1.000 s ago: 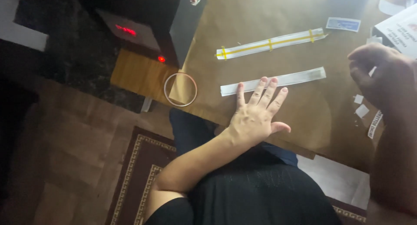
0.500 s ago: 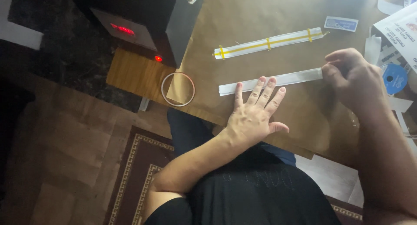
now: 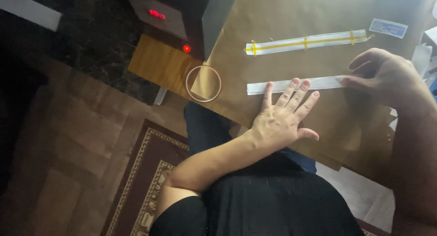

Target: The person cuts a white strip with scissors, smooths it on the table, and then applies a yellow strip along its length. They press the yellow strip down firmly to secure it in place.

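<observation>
Two paper strips near tape ring.

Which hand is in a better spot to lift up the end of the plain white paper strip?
Probably the right hand: its fingertips already touch one end of the plain white paper strip. The left hand lies flat with spread fingers pressing the strip's middle onto the brown paper sheet.

Dim rm, wood floor, rug (patterned)
</observation>
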